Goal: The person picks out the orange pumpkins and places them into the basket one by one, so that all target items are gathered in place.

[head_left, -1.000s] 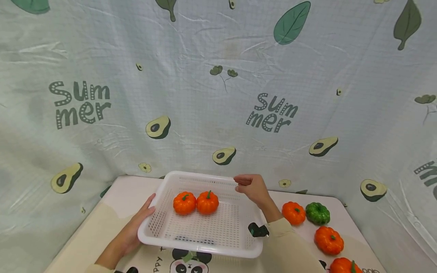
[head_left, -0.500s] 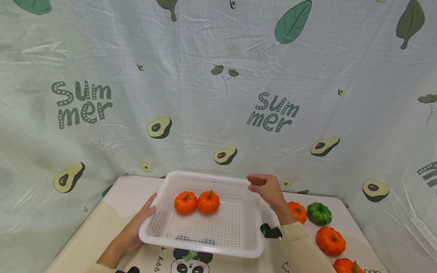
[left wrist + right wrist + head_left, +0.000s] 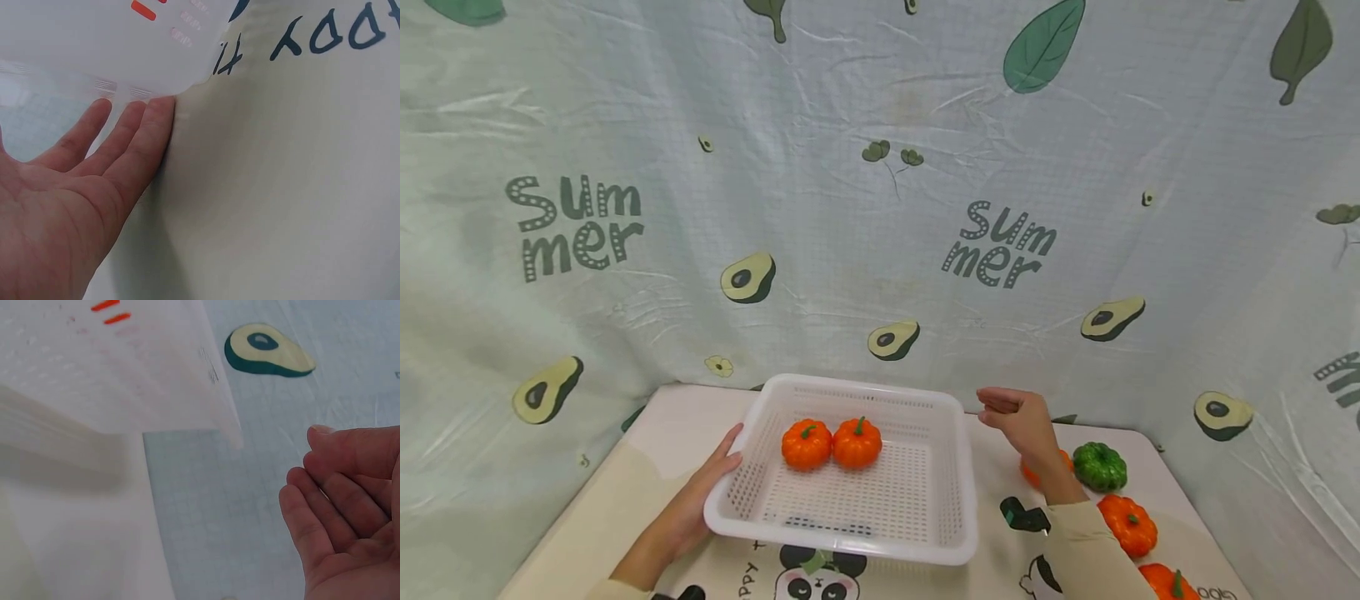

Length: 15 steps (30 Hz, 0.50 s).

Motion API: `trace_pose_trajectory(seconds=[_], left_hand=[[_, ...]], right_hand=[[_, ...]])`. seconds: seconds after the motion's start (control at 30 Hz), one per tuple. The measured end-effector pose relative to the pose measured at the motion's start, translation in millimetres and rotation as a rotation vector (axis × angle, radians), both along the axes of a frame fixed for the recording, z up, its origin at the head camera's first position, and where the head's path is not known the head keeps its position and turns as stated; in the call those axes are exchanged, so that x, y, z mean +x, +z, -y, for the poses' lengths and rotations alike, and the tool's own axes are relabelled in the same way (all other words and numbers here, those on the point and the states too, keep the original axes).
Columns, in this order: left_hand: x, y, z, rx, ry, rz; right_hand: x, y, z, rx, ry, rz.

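Observation:
A white perforated plastic basket (image 3: 880, 546) stands in the middle of the table, with two small orange pumpkins (image 3: 806, 446) side by side in it. My left hand (image 3: 696, 492) is at its left side. In the left wrist view, the fingers (image 3: 140, 134) lie fairly straight against the basket's outer wall (image 3: 125, 44). Apart from the basket, beyond its right rim, my right hand (image 3: 1021, 421) hovers with loosely bent fingers and nothing in them. The right wrist view shows a gap between that hand (image 3: 347, 506) and the basket's corner (image 3: 212, 406).
Along the right of the table (image 3: 700, 412) sit a green pumpkin (image 3: 1100, 467) and several orange pumpkins (image 3: 1127, 526), one partly hidden behind my right wrist. A printed curtain (image 3: 820, 208) hangs behind the table and at both sides.
My right hand has moved right, from over the basket's far right corner to outside it, and now covers part of an orange pumpkin. Left hand and basket stay put.

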State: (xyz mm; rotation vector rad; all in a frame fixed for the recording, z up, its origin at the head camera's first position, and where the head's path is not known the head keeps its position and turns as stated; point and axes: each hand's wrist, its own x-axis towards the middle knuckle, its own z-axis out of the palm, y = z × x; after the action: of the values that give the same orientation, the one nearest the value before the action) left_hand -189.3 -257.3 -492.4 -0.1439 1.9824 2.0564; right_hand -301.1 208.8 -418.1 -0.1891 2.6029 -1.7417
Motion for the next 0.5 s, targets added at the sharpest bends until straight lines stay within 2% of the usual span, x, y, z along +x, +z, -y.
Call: trace_pose_trajectory(seconds=[0.3, 0.5], left_hand=[[-1.0, -0.1, -1.4, 0.002, -0.006, 0.001], [-0.6, -0.5, 1.0, -0.013, -0.008, -0.004]], right_hand=[[9.8, -6.6, -27.5, 0.005, -0.064, -0.011], [10.6, -12.5, -42.7, 0.024, -0.138, 0.021]])
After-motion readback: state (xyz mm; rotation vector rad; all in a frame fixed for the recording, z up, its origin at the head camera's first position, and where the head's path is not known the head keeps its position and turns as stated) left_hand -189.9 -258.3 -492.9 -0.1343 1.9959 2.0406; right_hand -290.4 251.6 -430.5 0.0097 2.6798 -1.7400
